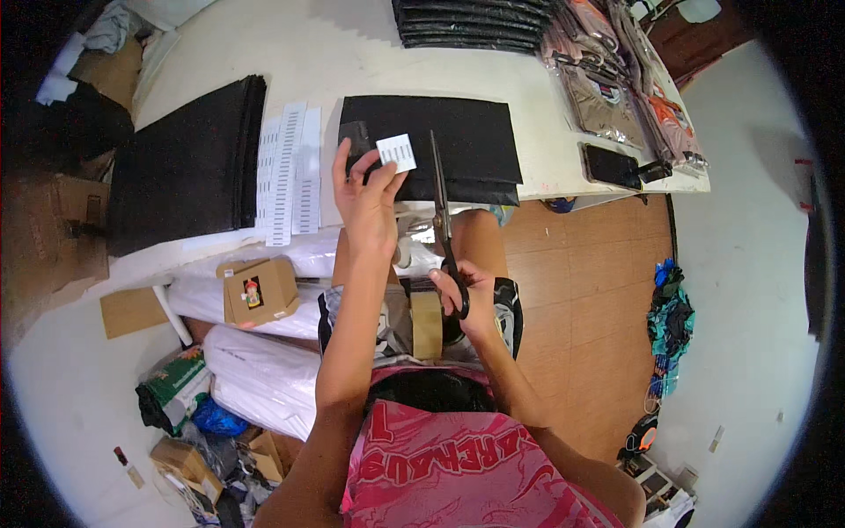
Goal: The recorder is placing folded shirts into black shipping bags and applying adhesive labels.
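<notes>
Left hand (368, 216) pinching label (399, 152) over table (290, 66) — right hand (476, 299) gripping scissors (442, 207) — long axis pointing to far edge, right of label.

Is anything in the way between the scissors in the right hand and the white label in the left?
Nothing visible: between the scissors in the right hand and the white label in the left hand, only flat black material shows beneath. Their height difference is unclear.

Pink top (493, 493) — red lettering (453, 456) across it — and grey-black patterned shorts (395, 322).
</notes>
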`<control>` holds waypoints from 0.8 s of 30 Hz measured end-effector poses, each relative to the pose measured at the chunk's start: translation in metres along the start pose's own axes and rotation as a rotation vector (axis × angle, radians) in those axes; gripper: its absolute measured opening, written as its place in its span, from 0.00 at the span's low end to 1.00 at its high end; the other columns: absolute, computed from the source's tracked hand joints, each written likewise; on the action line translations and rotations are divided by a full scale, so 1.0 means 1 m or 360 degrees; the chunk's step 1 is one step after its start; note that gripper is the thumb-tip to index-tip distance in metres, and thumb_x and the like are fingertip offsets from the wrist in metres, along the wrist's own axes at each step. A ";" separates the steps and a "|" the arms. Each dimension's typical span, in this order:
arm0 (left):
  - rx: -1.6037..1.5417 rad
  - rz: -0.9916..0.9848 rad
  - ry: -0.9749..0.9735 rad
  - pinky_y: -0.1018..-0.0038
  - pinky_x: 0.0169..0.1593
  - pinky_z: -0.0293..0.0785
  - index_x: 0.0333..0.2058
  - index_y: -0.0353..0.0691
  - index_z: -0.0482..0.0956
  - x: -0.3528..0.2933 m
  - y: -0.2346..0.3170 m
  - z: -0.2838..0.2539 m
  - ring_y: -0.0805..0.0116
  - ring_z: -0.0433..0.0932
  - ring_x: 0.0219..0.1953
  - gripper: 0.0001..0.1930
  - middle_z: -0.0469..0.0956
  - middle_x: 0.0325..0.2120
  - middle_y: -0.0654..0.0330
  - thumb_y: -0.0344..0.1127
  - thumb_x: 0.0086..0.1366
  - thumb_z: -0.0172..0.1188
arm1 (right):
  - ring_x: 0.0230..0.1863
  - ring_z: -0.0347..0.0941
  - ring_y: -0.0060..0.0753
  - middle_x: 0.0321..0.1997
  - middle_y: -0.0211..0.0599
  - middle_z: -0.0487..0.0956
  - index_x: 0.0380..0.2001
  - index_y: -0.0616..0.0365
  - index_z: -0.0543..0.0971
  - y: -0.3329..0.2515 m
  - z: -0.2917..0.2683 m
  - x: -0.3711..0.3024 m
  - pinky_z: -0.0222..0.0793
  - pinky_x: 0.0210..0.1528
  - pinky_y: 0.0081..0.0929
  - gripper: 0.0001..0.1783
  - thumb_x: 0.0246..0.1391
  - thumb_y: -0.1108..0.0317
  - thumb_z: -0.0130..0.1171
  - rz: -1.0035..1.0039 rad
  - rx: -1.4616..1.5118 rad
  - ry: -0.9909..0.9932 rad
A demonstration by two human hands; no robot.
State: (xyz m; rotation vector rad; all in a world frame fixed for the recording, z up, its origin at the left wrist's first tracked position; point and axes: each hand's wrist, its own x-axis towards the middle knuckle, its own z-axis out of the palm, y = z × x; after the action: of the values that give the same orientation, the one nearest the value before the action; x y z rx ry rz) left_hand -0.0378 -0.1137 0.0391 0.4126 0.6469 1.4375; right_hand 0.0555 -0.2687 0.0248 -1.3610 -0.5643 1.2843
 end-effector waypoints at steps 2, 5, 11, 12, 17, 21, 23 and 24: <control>0.0087 0.0056 0.0100 0.63 0.47 0.80 0.60 0.46 0.58 0.000 0.005 -0.006 0.63 0.76 0.43 0.36 0.69 0.42 0.57 0.15 0.54 0.59 | 0.10 0.59 0.12 0.10 0.21 0.66 0.14 0.56 0.71 0.000 -0.006 0.005 0.50 0.12 0.15 0.17 0.48 0.67 0.68 0.0018 0.0009 0.0075; 0.0187 0.0083 0.0130 0.61 0.50 0.76 0.60 0.46 0.59 -0.005 0.019 -0.018 0.63 0.74 0.46 0.35 0.70 0.43 0.56 0.17 0.56 0.59 | 0.09 0.59 0.13 0.10 0.22 0.67 0.15 0.56 0.71 0.000 -0.016 0.007 0.49 0.12 0.16 0.17 0.49 0.65 0.68 -0.0037 0.0023 0.0142; 0.0238 0.0104 0.0190 0.62 0.50 0.75 0.61 0.48 0.59 -0.023 0.036 -0.046 0.63 0.74 0.47 0.35 0.71 0.44 0.56 0.18 0.56 0.59 | 0.09 0.58 0.12 0.10 0.21 0.66 0.17 0.55 0.71 -0.018 -0.038 0.007 0.48 0.12 0.15 0.16 0.53 0.63 0.62 -0.0049 -0.0112 0.0194; 0.0234 0.0110 0.0187 0.62 0.50 0.75 0.61 0.48 0.59 -0.026 0.038 -0.049 0.63 0.74 0.47 0.35 0.71 0.44 0.56 0.18 0.56 0.59 | 0.09 0.58 0.12 0.10 0.21 0.66 0.17 0.55 0.71 -0.019 -0.040 0.006 0.48 0.12 0.15 0.16 0.53 0.63 0.62 -0.0055 -0.0113 0.0191; 0.0302 0.0096 0.0130 0.64 0.48 0.77 0.61 0.49 0.60 -0.040 0.040 -0.053 0.64 0.74 0.46 0.35 0.71 0.44 0.57 0.19 0.56 0.60 | 0.09 0.58 0.12 0.10 0.22 0.66 0.17 0.56 0.72 -0.020 -0.039 -0.003 0.48 0.12 0.15 0.16 0.52 0.63 0.64 -0.0032 -0.0215 0.0095; 0.0303 0.0077 0.0155 0.65 0.48 0.77 0.61 0.49 0.60 -0.047 0.041 -0.050 0.64 0.74 0.45 0.36 0.70 0.43 0.58 0.18 0.55 0.60 | 0.09 0.59 0.13 0.11 0.22 0.67 0.18 0.57 0.74 -0.018 -0.028 -0.007 0.49 0.12 0.15 0.15 0.51 0.62 0.66 -0.0014 -0.0172 -0.0032; 0.0305 0.0041 0.0163 0.65 0.47 0.77 0.62 0.49 0.57 -0.050 0.042 -0.046 0.75 0.74 0.36 0.39 0.68 0.44 0.59 0.16 0.54 0.59 | 0.10 0.59 0.13 0.12 0.23 0.68 0.17 0.57 0.72 -0.021 -0.023 -0.008 0.48 0.12 0.15 0.16 0.51 0.62 0.65 0.0007 -0.0153 -0.0080; 0.0307 0.0049 0.0159 0.65 0.47 0.77 0.62 0.49 0.57 -0.052 0.043 -0.048 0.75 0.74 0.36 0.39 0.68 0.44 0.59 0.16 0.54 0.59 | 0.10 0.59 0.13 0.12 0.23 0.68 0.17 0.57 0.72 -0.020 -0.022 -0.007 0.48 0.12 0.15 0.16 0.51 0.62 0.65 0.0001 -0.0150 -0.0086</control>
State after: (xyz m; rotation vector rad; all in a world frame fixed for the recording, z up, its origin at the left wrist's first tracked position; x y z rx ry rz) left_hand -0.1019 -0.1656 0.0379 0.5053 0.8672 1.4370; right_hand 0.0797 -0.2779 0.0411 -1.4072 -0.6687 1.3122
